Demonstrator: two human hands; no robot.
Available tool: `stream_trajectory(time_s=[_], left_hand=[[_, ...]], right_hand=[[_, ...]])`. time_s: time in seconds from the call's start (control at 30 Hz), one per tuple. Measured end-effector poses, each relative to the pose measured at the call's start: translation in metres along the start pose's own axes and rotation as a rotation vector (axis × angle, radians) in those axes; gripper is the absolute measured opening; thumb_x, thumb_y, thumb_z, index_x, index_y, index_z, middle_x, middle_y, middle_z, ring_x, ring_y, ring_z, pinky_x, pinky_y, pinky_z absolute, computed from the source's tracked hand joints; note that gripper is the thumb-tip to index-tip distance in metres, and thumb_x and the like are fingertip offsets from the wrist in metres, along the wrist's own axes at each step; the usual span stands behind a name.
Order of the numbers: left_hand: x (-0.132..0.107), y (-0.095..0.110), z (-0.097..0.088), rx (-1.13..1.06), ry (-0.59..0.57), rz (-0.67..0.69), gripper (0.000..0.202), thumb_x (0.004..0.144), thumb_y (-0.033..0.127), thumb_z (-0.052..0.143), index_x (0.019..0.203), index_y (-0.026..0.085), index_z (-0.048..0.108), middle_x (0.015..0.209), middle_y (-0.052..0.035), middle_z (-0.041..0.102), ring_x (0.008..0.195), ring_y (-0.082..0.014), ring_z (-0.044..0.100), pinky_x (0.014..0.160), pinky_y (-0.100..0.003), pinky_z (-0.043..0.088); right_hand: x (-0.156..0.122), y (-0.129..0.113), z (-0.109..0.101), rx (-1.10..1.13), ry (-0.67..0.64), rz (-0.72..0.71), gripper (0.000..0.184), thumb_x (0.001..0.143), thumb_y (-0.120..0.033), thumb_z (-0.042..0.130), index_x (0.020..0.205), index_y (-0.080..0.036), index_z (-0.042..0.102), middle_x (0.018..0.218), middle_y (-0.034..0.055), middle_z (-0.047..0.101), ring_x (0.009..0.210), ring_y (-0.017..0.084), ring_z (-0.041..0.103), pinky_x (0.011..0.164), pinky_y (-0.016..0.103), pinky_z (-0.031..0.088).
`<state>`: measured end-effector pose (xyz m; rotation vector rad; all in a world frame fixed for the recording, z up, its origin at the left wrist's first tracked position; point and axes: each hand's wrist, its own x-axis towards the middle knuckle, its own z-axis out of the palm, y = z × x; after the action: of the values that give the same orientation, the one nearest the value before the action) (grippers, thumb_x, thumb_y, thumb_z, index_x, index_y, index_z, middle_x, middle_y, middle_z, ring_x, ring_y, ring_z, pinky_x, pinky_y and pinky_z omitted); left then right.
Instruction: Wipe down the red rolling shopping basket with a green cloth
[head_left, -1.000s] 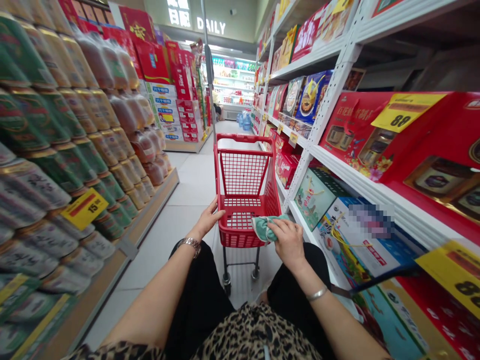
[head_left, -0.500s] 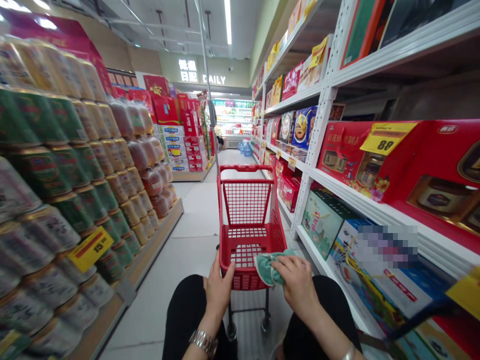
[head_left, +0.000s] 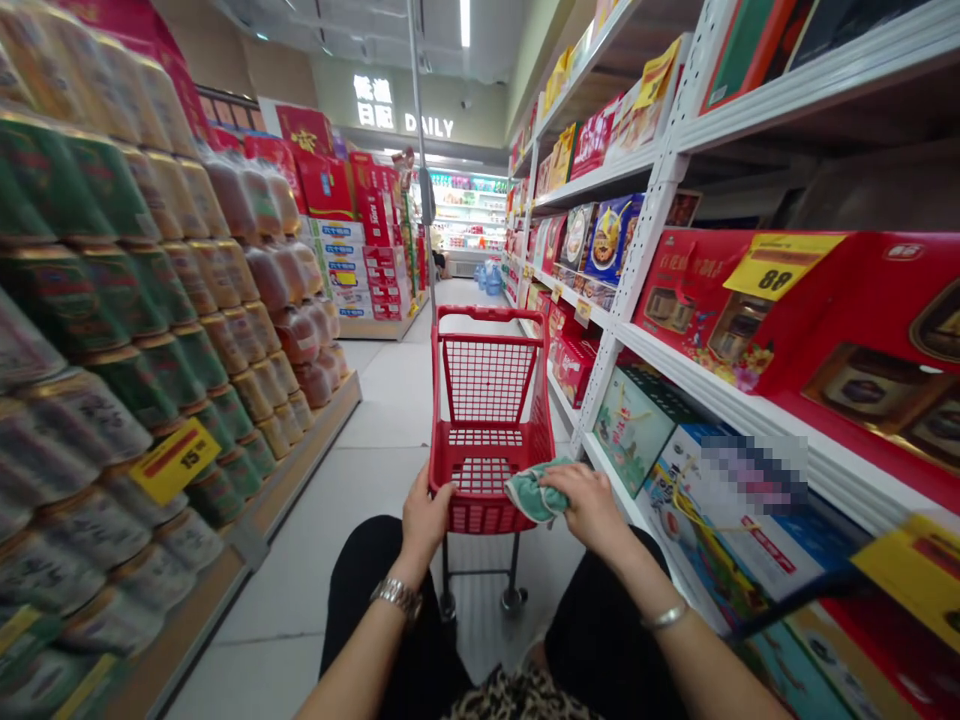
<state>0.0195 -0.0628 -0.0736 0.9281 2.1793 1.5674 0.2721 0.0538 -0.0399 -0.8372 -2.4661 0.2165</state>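
Supermarket aisle runs away to 12 o'clock over a white tiled floor (head_left: 292, 610), ending at a brightly lit refrigerated display (head_left: 469, 215) beneath a "DAILY" sign (head_left: 429, 125). Stacked gift cans (head_left: 90, 430) line a low wooden-edged display from 9 to 11 o'clock, with a yellow "15" price tag (head_left: 175, 460) on its front. White metal shelving (head_left: 645, 170) stands from 1 to 3 o'clock, holding red gift boxes (head_left: 697, 300) and a yellow "88" price tag (head_left: 776, 265). A small red shopping cart (head_left: 491, 380) with a wire-mesh basket stands at 12 o'clock, close in front of the person's black trousers (head_left: 382, 610). The left hand (head_left: 427, 522), with a metal wristwatch (head_left: 396, 598) above it, is closed around the cart's near left corner. The right hand (head_left: 592, 510), with a slim silver bangle (head_left: 665, 617) on the wrist, is curved and only partly closed, pressing down on a crumpled teal cloth (head_left: 534, 492). That cloth lies on the near edge of the cart, between the two hands and slightly toward 1 o'clock from the left hand. Keeping the cloth flat under the palm seems sound here, while the left hand's firm hold should keep the wheeled cart steady against the pressure.
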Motion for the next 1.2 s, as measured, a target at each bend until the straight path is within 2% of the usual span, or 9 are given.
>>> stream_trajectory(time_s=[0.17, 0.3, 0.6, 0.8, 0.97, 1.2], left_hand=[[0.028, -0.021, -0.010, -0.050, 0.012, -0.034, 0.059, 0.078, 0.033, 0.059, 0.137, 0.026, 0.065, 0.118, -0.0019, 0.078, 0.110, -0.0250, 0.070, 0.100, -0.035, 0.054], [0.040, -0.031, -0.019, -0.063, 0.005, -0.044, 0.060, 0.077, 0.034, 0.059, 0.136, 0.028, 0.066, 0.115, -0.0005, 0.078, 0.110, -0.0253, 0.069, 0.103, -0.036, 0.053], [0.035, -0.023, -0.016, -0.127, -0.047, -0.028, 0.065, 0.074, 0.035, 0.058, 0.138, 0.025, 0.065, 0.111, -0.0020, 0.079, 0.110, -0.0255, 0.068, 0.103, -0.036, 0.052], [0.033, -0.020, -0.010, -0.193, -0.076, -0.027, 0.068, 0.072, 0.036, 0.061, 0.139, 0.022, 0.064, 0.115, -0.0038, 0.078, 0.110, -0.0267, 0.069, 0.103, -0.038, 0.053], [0.029, -0.018, -0.005, -0.179, -0.062, -0.018, 0.064, 0.077, 0.036, 0.059, 0.139, 0.023, 0.064, 0.126, -0.0040, 0.074, 0.120, -0.0268, 0.065, 0.109, -0.038, 0.049], [0.024, -0.017, 0.000, -0.142, -0.065, 0.002, 0.063, 0.085, 0.038, 0.055, 0.146, 0.024, 0.058, 0.135, -0.0048, 0.070, 0.127, -0.0266, 0.061, 0.114, -0.038, 0.045]], right_hand=[[0.004, -0.012, 0.001, 0.000, -0.026, -0.119, 0.057, 0.078, 0.007, 0.053, 0.114, -0.031, 0.076, 0.123, 0.0039, 0.075, 0.113, 0.023, 0.061, 0.090, 0.038, 0.038], [0.012, -0.012, 0.005, -0.037, 0.009, -0.117, 0.056, 0.079, 0.007, 0.054, 0.113, -0.031, 0.076, 0.125, 0.0031, 0.075, 0.114, 0.022, 0.061, 0.090, 0.039, 0.037], [0.047, 0.013, 0.001, -0.058, 0.034, -0.025, 0.045, 0.083, 0.002, 0.057, 0.107, -0.030, 0.078, 0.122, 0.0026, 0.076, 0.108, 0.023, 0.064, 0.083, 0.036, 0.039], [0.063, 0.036, 0.003, -0.078, 0.053, 0.051, 0.051, 0.078, 0.003, 0.055, 0.110, -0.029, 0.077, 0.124, 0.0032, 0.075, 0.111, 0.024, 0.063, 0.087, 0.037, 0.044], [0.045, 0.036, 0.013, -0.020, 0.131, 0.024, 0.049, 0.077, 0.003, 0.053, 0.109, -0.025, 0.078, 0.124, 0.0055, 0.074, 0.111, 0.024, 0.061, 0.092, 0.037, 0.044], [0.000, 0.001, 0.017, -0.055, 0.216, 0.006, 0.052, 0.078, 0.001, 0.051, 0.113, -0.027, 0.077, 0.125, 0.0052, 0.074, 0.113, 0.025, 0.057, 0.093, 0.040, 0.038]])
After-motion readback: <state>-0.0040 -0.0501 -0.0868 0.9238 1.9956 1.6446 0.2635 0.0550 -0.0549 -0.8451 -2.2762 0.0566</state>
